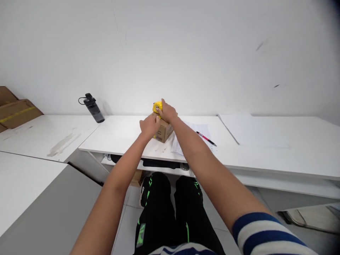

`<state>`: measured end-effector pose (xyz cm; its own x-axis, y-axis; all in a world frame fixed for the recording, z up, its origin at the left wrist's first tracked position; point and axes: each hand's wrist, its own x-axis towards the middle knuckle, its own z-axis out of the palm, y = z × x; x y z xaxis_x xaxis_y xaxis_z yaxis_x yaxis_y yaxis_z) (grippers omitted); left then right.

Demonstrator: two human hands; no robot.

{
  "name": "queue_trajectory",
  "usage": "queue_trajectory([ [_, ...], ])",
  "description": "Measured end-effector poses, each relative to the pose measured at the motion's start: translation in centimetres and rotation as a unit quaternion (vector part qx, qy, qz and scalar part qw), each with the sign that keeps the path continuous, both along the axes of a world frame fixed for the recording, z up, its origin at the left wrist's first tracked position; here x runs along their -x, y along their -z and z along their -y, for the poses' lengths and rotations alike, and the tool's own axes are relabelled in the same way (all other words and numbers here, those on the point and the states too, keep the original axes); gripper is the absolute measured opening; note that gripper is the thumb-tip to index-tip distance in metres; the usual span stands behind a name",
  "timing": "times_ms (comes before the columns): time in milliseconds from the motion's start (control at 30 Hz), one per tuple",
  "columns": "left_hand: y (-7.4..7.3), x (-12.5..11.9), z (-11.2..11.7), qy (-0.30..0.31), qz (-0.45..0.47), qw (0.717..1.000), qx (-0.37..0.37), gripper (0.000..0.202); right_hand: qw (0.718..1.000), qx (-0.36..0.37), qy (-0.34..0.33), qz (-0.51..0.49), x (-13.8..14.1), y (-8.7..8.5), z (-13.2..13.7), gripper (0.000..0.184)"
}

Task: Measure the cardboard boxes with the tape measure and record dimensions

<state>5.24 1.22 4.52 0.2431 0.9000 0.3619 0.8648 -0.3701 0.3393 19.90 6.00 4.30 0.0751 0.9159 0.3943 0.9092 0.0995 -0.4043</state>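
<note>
A small cardboard box [165,132] stands on the white desk [122,136] near the wall. On top of it sits a yellow tape measure [157,106]. My right hand [166,112] is closed over the tape measure from the right side. My left hand [149,126] rests curled against the box's left top edge, fingers bent onto it. Most of the box's top is hidden by both hands.
A red-and-black pen [206,138] lies on papers [198,129] right of the box. A dark water bottle [93,107] stands at the back left. A large white sheet [253,132] lies to the right. Cardboard boxes [14,111] sit far left.
</note>
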Motion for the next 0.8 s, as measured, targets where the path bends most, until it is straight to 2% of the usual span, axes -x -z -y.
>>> queue_trajectory([
  [100,-1.0,-0.3,-3.8,-0.062,0.135,0.988,0.046,0.032,1.0,-0.002,-0.015,0.021,0.1,-0.4,0.3,0.071],
  [167,-1.2,-0.6,-6.4,-0.121,0.238,0.959,0.093,0.044,0.999,-0.001,-0.028,0.029,0.0,-0.6,0.3,0.07],
  [200,-1.1,-0.8,-7.6,-0.135,0.261,0.95,0.107,0.053,0.999,-0.005,-0.035,0.03,0.0,-0.7,0.2,0.07],
  [267,-0.4,-0.8,-9.5,-0.134,0.281,0.943,0.119,0.07,0.998,-0.02,-0.048,0.031,0.0,-0.7,0.0,0.069],
  [333,0.6,-0.6,-10.7,-0.106,0.301,0.938,0.138,0.077,0.997,-0.025,-0.062,0.035,0.1,-0.8,-0.3,0.065],
  [467,2.2,0.2,-11.5,-0.021,0.302,0.942,0.147,0.076,0.997,-0.001,-0.071,0.034,0.2,-0.9,-0.9,0.066],
  [600,2.4,0.3,-11.1,0.026,0.288,0.953,0.094,0.077,0.997,0.01,-0.069,0.023,0.3,-0.8,-1.1,0.059],
  [667,2.3,0.2,-10.8,0.035,0.28,0.955,0.094,0.078,0.997,0.007,-0.073,0.023,0.2,-0.7,-1.1,0.059],
  [800,2.1,0.2,-10.8,0.016,0.274,0.952,0.132,0.081,0.997,0.004,-0.074,0.017,0.1,-0.5,-0.9,0.071],
])
